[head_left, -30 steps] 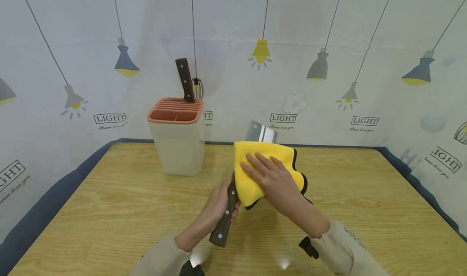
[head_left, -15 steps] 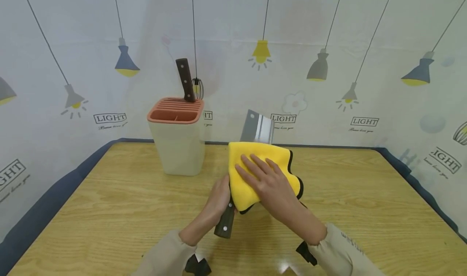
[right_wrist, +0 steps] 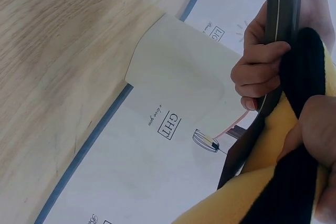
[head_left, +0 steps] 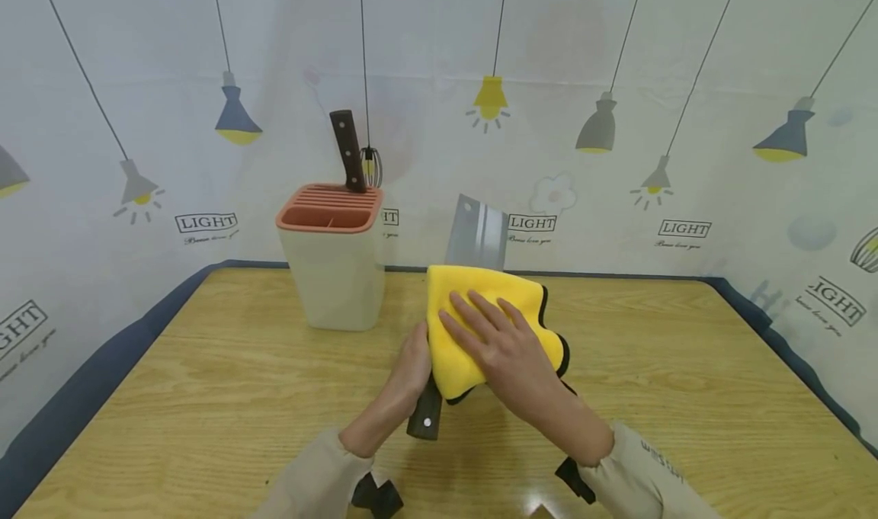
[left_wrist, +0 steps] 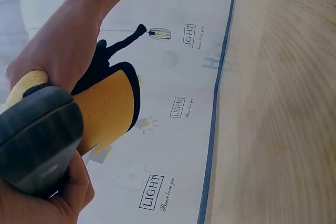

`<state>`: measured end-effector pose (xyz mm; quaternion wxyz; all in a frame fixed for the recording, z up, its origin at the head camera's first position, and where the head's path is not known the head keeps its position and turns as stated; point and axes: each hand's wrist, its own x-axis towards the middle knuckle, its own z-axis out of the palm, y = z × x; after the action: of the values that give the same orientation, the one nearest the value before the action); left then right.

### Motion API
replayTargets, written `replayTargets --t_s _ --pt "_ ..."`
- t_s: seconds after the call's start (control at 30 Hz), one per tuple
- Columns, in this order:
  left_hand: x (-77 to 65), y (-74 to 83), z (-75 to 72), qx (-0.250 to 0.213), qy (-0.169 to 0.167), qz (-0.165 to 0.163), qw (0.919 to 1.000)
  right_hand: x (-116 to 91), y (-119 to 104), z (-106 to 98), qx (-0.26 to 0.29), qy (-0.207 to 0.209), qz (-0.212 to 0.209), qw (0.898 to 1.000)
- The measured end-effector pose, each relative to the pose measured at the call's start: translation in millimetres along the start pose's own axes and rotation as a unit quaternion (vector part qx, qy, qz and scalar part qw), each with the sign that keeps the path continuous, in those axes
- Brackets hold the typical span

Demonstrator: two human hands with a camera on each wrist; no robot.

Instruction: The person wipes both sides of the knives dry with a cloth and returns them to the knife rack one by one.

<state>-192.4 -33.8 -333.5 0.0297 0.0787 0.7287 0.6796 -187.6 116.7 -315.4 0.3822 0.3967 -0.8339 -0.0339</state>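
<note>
My left hand [head_left: 410, 370] grips the dark riveted handle of a cleaver [head_left: 478, 235], whose broad steel blade tilts up and away. A yellow cloth [head_left: 449, 363] with black edging covers the lower part of the blade. On top of it lies my right hand [head_left: 513, 355], fingers stretched across the cloth. From below, the right wrist view has the right thumb [right_wrist: 317, 127] pressing into the cloth's folds, so cloth and blade are pinched between thumb and fingers. The left fingers [right_wrist: 260, 72] curl round the handle there. In the left wrist view the handle's butt [left_wrist: 39, 140] looms close.
A cream knife block [head_left: 336, 283] with an orange slotted top stands at the back left of the wooden table [head_left: 206, 397]. One dark-handled knife [head_left: 348, 152] is upright in it. A wall covering [head_left: 425, 123] printed with lamps rises behind the table's far edge.
The cleaver has shifted up and slightly left, so more blade shows above the cloth and less handle below the left hand. The right hand and cloth have moved slightly left.
</note>
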Motion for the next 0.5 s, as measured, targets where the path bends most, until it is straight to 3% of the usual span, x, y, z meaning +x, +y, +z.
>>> replayTargets --t_s 0.5 --pt "1.9 2.6 -1.5 -0.060 -0.022 -0.005 0.9979 0.9 -7.7 -8.5 -0.018 0.000 -0.017 1.000"
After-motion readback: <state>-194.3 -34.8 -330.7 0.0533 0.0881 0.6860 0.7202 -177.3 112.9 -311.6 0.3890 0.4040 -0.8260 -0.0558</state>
